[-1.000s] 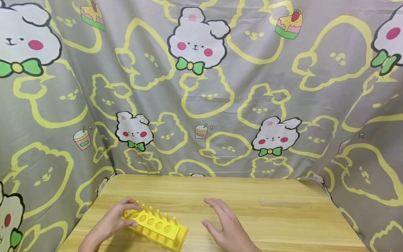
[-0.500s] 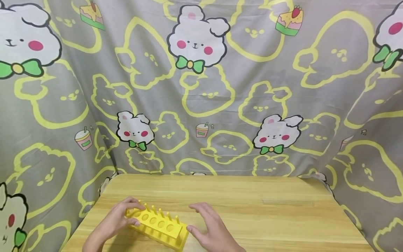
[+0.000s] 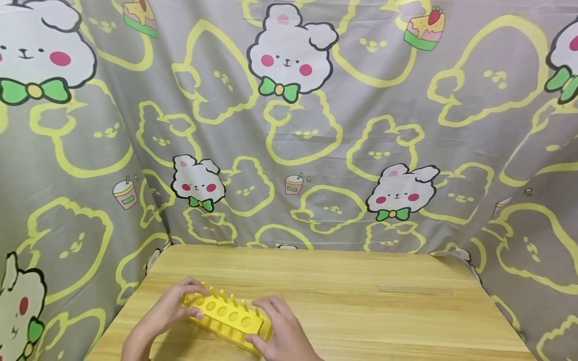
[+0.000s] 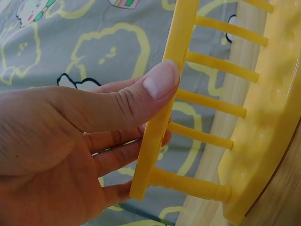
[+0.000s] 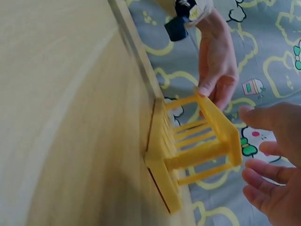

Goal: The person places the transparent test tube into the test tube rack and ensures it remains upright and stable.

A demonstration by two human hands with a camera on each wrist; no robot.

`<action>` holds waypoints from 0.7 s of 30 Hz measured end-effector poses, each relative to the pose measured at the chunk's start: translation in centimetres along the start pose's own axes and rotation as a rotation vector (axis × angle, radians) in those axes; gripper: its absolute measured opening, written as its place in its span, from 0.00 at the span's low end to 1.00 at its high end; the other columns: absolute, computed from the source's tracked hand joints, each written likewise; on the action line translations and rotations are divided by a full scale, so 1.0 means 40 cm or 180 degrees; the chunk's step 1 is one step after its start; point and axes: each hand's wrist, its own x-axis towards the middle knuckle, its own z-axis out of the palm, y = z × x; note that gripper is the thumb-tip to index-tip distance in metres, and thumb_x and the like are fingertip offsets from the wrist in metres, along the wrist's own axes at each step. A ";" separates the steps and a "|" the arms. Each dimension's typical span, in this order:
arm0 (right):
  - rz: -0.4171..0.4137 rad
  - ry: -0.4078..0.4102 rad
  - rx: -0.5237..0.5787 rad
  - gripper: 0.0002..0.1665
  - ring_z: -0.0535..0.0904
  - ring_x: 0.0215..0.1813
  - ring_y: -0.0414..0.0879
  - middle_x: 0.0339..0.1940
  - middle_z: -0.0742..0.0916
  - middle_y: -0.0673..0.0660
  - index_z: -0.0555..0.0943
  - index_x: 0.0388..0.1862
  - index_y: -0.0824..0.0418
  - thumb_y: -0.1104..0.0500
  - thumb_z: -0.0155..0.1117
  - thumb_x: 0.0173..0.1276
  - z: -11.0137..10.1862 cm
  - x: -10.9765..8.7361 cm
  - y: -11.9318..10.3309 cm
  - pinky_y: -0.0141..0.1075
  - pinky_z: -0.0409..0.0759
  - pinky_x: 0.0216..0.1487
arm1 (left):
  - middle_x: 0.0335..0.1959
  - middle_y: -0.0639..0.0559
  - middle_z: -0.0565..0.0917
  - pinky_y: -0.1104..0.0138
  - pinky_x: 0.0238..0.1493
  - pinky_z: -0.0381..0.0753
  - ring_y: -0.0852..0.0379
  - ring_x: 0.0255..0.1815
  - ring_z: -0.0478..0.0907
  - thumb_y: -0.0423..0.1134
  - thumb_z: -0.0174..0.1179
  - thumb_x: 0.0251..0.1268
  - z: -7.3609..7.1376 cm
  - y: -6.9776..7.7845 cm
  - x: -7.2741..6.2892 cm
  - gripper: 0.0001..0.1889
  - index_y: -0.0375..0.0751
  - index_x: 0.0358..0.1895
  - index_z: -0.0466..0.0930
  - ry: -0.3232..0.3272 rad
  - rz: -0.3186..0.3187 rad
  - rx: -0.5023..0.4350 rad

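Yellow rack: the rack [image 3: 226,319] lies at about 7 o'clock in the head view, on the near part of the wooden table [image 3: 361,326], its long side running from 10 o'clock to 4 o'clock. It stands upright, and its base seems to rest on the wood. No tubes show in the holes [image 3: 246,321] that can be seen; pegs [image 3: 233,301] rise along its far side.
Left hand: the left hand [image 3: 169,306] grips the rack's 10 o'clock end, thumb on the near edge of the top plate and fingers behind it.
Right hand: the right hand [image 3: 282,328] is at the 4 o'clock end, thumb and fingers spread either side of it. The right wrist view shows a small gap, so it does not appear to grip.
Clear strip: a thin see-through strip [image 3: 414,290] lies at 4 o'clock, well apart from both hands.
Curtain: a grey printed cloth [image 3: 325,175] hangs beyond the table, towards 12 o'clock.
Step in hand: probably taking hold of the rack by both ends.
Next move: likely calls for the right hand to bring thumb and fingers together on the 4 o'clock end, level with the left, so the rack does not tip or turn.
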 end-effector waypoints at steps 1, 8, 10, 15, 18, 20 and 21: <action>0.0050 -0.0009 -0.0009 0.34 0.79 0.57 0.40 0.56 0.81 0.48 0.78 0.63 0.53 0.50 0.81 0.60 0.005 0.002 -0.005 0.36 0.85 0.56 | 0.44 0.53 0.82 0.61 0.46 0.86 0.58 0.46 0.80 0.37 0.79 0.44 -0.001 0.000 0.001 0.21 0.42 0.46 0.88 0.0005 0.0009 -0.0008; 0.0222 -0.0072 0.0006 0.31 0.79 0.53 0.40 0.52 0.82 0.49 0.82 0.59 0.57 0.53 0.83 0.59 0.029 0.014 -0.023 0.33 0.85 0.52 | 0.44 0.52 0.82 0.62 0.46 0.86 0.59 0.46 0.80 0.37 0.79 0.45 -0.003 -0.004 0.002 0.20 0.40 0.46 0.88 -0.0024 -0.0015 -0.0091; 0.0221 -0.0071 0.0009 0.30 0.79 0.53 0.40 0.51 0.82 0.49 0.82 0.59 0.59 0.54 0.83 0.59 0.034 0.017 -0.025 0.32 0.85 0.52 | 0.43 0.52 0.82 0.62 0.45 0.86 0.59 0.46 0.80 0.37 0.79 0.45 -0.003 -0.006 0.002 0.20 0.40 0.46 0.88 -0.0012 0.0001 -0.0098; 0.0228 -0.0059 0.0000 0.27 0.79 0.51 0.39 0.49 0.81 0.47 0.84 0.56 0.60 0.55 0.82 0.59 0.048 0.020 -0.028 0.29 0.84 0.50 | 0.43 0.53 0.82 0.60 0.46 0.87 0.61 0.46 0.79 0.37 0.79 0.45 -0.002 -0.011 -0.001 0.20 0.42 0.45 0.88 0.0022 0.0027 -0.0135; 0.0184 -0.0045 -0.0043 0.25 0.78 0.50 0.37 0.48 0.82 0.45 0.86 0.53 0.61 0.56 0.82 0.59 0.054 0.022 -0.028 0.27 0.83 0.47 | 0.43 0.53 0.82 0.60 0.47 0.86 0.62 0.46 0.79 0.38 0.79 0.45 0.000 -0.013 -0.001 0.20 0.42 0.45 0.88 0.0020 0.0010 -0.0155; 0.0134 -0.0023 -0.0100 0.24 0.78 0.49 0.37 0.47 0.83 0.45 0.86 0.52 0.62 0.57 0.82 0.59 0.057 0.023 -0.027 0.26 0.82 0.45 | 0.43 0.53 0.83 0.60 0.47 0.86 0.62 0.47 0.79 0.38 0.79 0.45 0.001 -0.014 0.000 0.20 0.43 0.45 0.88 0.0016 -0.0011 -0.0156; 0.0121 -0.0014 -0.0134 0.23 0.78 0.49 0.37 0.47 0.83 0.45 0.87 0.51 0.63 0.57 0.82 0.58 0.058 0.024 -0.026 0.25 0.82 0.44 | 0.44 0.53 0.83 0.60 0.48 0.86 0.61 0.47 0.80 0.39 0.79 0.45 0.001 -0.014 0.001 0.20 0.43 0.45 0.88 0.0012 -0.0014 -0.0141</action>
